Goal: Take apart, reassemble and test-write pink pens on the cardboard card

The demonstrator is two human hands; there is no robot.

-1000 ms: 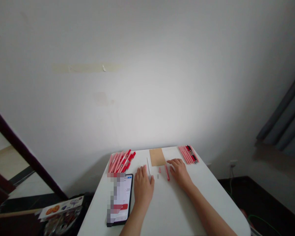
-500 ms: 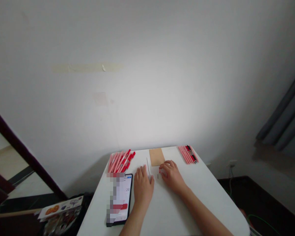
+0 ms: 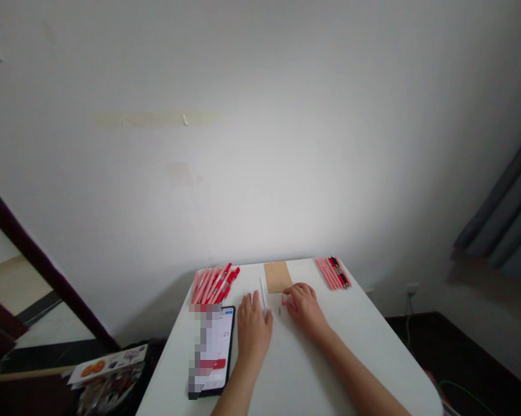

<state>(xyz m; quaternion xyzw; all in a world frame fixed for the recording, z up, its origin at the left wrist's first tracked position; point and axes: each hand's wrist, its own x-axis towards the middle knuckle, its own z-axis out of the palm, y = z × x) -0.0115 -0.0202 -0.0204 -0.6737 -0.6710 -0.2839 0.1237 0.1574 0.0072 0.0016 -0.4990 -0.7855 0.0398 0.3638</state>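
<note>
My left hand [image 3: 254,323] lies palm down beside a phone, its fingers stretched out and nothing visible in it. Just right of its fingertips, a thin white pen refill [image 3: 262,292] points away from me. My right hand [image 3: 306,307] rests on the table with bent, slightly parted fingers. A small pink pen part [image 3: 283,299] lies at its fingertips, and more pink shows under the thumb side, partly hidden. Between the hands sits a tiny grey piece [image 3: 280,311], perhaps a spring.
Several pink and red pens [image 3: 212,284] are heaped at the table's back left. Another row of pink, red and black pens [image 3: 333,273] lies back right. A brown paper square [image 3: 278,276] is between them. The phone [image 3: 217,352] lies on the white table [image 3: 303,375], which meets the wall.
My right fingers have eased slightly away from the pink part, which shows more clearly. My left hand has hardly moved. The view has shifted slightly.
</note>
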